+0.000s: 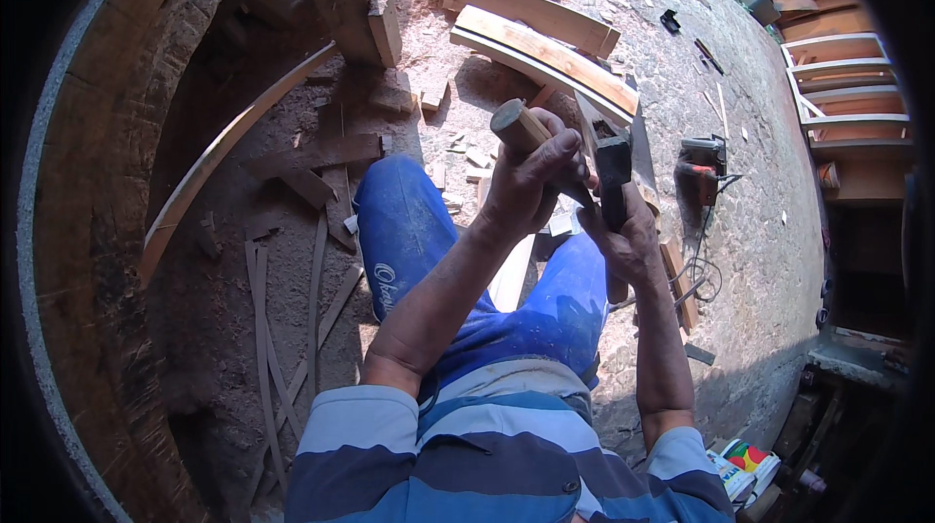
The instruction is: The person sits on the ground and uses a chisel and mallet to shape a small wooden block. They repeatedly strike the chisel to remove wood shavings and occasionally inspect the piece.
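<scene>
My left hand [536, 172] is closed around the thick, round wooden handle of a chisel [516, 126]. The handle's flat end points up and to the left. Its blade end is mostly hidden behind my hands. Close beside it, my right hand [628, 236] grips a hammer [614, 168] with a dark metal head. The hammer's head stands above my fist, and its handle shows below. Both hands are held over my knees. Just beyond them lies a curved, pale wooden board [545, 57], partly covered by my hands.
A darker curved board [531, 15] lies behind the pale one. On the right floor is a red and black power tool [701, 172] with a cord. Thin wood strips [268, 348] and offcuts lie at left, beside a large timber [107, 231]. Shelves of curved wood [842, 65] stand far right.
</scene>
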The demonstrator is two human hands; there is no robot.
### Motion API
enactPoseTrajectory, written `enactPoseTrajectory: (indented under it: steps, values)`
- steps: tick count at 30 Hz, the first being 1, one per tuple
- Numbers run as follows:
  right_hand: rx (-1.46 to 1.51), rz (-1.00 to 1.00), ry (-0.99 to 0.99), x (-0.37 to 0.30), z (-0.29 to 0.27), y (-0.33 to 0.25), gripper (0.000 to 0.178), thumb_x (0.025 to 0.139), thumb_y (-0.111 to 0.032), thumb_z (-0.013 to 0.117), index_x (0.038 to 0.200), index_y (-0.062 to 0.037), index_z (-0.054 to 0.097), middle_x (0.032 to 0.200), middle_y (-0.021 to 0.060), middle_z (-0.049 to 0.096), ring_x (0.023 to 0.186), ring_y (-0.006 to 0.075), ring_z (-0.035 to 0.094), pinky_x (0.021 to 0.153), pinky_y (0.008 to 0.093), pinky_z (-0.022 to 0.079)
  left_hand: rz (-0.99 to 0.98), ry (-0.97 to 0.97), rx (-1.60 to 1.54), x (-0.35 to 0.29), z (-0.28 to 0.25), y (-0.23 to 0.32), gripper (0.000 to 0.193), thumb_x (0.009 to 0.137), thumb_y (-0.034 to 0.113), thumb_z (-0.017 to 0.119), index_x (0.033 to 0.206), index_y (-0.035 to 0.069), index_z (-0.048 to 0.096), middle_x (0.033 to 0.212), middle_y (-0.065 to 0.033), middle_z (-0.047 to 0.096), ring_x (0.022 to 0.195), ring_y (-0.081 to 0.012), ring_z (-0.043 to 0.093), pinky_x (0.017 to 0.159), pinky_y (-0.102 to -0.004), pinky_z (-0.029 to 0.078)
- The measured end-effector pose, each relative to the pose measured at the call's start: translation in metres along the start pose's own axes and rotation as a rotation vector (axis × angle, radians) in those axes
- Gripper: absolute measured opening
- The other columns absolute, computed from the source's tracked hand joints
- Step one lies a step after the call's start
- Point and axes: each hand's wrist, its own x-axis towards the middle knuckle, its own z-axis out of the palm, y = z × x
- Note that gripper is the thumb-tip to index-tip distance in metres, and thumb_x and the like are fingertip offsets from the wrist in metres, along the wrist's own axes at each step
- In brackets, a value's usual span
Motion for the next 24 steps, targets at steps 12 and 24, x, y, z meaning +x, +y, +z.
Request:
enactPoseTrajectory:
  steps: [12, 24]
  values:
    - [-0.108, 0.526, 0.08, -0.118, 0.009, 0.107, 0.042, 0.088, -0.018, 0.077, 0.119, -0.0011, 0.056, 0.1, 0.0224, 0.07, 0.091, 0.041, 0.07, 0.082, 0.0488, 0.054, -0.808, 0.819, 0.856, -0.053, -0.189, -0.076, 0.083, 0.101, 0.071, 0.042, 0.145, 0.001, 0.054, 0.141, -0.0162, 0.06, 0.128, -0.029, 0.056, 0.103, -0.0461, 0.046]
    - [-0.193, 0.624, 0.016, -0.144, 0.033, 0.142, 0.043, 0.09, -0.03, 0.075, 0.113, -0.0014, 0.053, 0.099, 0.0292, 0.071, 0.096, 0.0512, 0.068, 0.082, 0.0573, 0.053, -0.484, 0.866, 0.884, -0.092, -0.169, -0.053, 0.066, 0.098, 0.056, 0.065, 0.135, 0.002, 0.057, 0.112, -0.0065, 0.066, 0.095, -0.0115, 0.065, 0.075, -0.0316, 0.054]
